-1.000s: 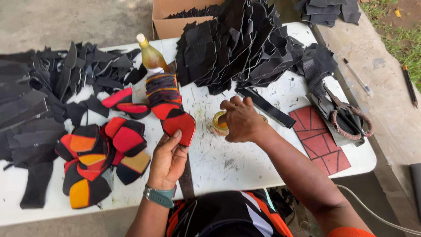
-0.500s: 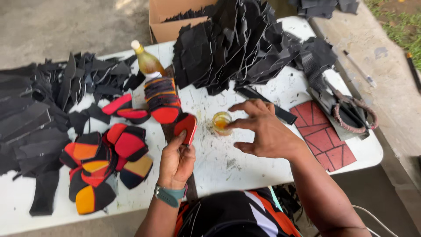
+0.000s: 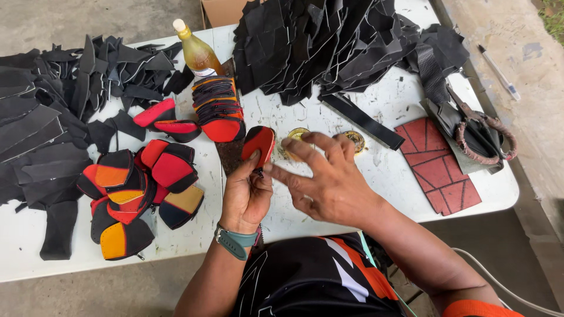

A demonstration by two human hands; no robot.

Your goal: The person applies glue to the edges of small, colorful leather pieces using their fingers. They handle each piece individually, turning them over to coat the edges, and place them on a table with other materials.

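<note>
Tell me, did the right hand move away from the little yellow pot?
Yes. The right hand was at the little yellow pot before; now it has pulled back toward the person, fingers spread, beside the red-and-black piece in the left hand.

Brown cardboard box [image 3: 226, 10] behind table

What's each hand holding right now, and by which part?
Left hand grips a red-and-black pouch piece by its lower end, thumb along the edge. Right hand holds nothing; its fingertip is at the piece's lower edge.

Outdoor leather workshop: cut leather pieces [image 3: 329, 41] heaped on table [image 3: 388, 170].
</note>
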